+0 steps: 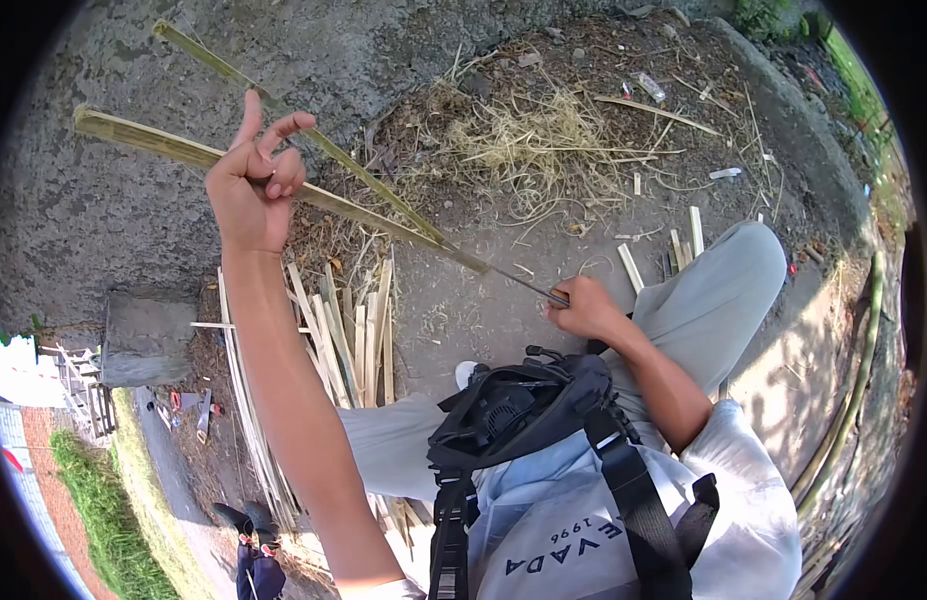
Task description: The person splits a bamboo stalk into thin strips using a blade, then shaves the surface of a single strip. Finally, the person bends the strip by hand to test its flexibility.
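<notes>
My left hand is closed on a long bamboo strip, with a couple of fingers raised off it. A thinner, greenish bamboo strip slants away behind those fingers. The two strips spread apart toward the upper left and come together near the knife. In my right hand, closed in a fist, is the handle of a narrow knife. Its blade points at the end where the strips meet; how deep it sits between them is hidden.
Pale split bamboo pieces lie beside my left leg. Curly bamboo shavings are heaped ahead on the ground. More short pieces lie by my right knee. A black bag is strapped at my waist. Another person's feet show at lower left.
</notes>
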`<act>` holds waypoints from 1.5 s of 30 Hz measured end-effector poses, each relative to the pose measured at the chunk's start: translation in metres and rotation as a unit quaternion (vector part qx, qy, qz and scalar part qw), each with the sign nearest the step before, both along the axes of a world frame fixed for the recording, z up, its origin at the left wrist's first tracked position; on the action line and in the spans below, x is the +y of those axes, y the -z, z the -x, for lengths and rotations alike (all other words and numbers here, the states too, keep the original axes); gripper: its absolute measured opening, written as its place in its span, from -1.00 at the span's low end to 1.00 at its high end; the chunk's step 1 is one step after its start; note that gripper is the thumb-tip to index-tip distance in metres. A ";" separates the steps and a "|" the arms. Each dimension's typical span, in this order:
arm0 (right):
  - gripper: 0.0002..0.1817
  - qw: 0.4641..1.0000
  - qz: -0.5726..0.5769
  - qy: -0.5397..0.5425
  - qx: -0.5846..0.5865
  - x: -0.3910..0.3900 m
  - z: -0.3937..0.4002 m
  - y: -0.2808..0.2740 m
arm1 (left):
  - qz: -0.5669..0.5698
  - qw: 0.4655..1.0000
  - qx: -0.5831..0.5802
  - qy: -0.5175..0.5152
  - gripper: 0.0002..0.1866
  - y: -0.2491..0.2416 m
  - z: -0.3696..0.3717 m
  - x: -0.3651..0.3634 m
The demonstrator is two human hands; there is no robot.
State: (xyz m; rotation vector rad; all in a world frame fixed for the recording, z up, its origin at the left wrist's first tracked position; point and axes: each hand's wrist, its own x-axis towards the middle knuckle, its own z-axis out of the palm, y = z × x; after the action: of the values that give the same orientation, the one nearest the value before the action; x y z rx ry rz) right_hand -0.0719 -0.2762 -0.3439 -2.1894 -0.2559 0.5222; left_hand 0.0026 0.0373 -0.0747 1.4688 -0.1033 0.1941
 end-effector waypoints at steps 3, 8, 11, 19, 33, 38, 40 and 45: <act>-0.74 1.000 0.018 -0.007 -0.008 0.001 0.000 0.001 | 0.013 1.000 0.005 0.019 0.00 -0.001 0.005 0.012; -0.66 0.999 0.045 -0.019 -0.020 0.000 0.003 -0.008 | 0.007 1.000 0.009 0.014 0.00 -0.001 0.006 0.006; -0.46 0.995 0.093 0.008 -0.046 -0.008 0.009 -0.023 | 0.004 1.000 0.009 -0.007 0.03 -0.002 -0.002 -0.001; -0.28 0.994 0.092 0.051 -0.038 -0.018 0.013 -0.019 | -0.007 1.000 0.008 0.021 0.02 -0.002 -0.010 -0.007; -0.28 0.994 0.095 0.032 -0.053 -0.014 0.014 -0.011 | -0.005 1.000 -0.002 0.003 0.03 0.000 -0.003 -0.008; -0.27 0.994 0.098 0.026 -0.042 -0.010 0.013 -0.012 | -0.007 1.000 -0.005 0.011 0.02 0.001 0.002 -0.017; -0.25 0.993 0.111 0.019 -0.047 -0.007 0.010 -0.006 | -0.008 1.000 -0.006 0.011 0.02 0.000 0.002 -0.021; -0.28 0.988 0.017 -0.015 0.154 -0.001 -0.019 -0.001 | 0.004 1.000 -0.015 0.002 0.03 0.004 -0.004 -0.021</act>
State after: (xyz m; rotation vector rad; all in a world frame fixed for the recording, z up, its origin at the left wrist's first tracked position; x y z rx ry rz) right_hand -0.0531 -0.2774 -0.3431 -2.1038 -0.1142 0.8762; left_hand 0.0068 0.0159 -0.0783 1.4580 -0.1303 0.2130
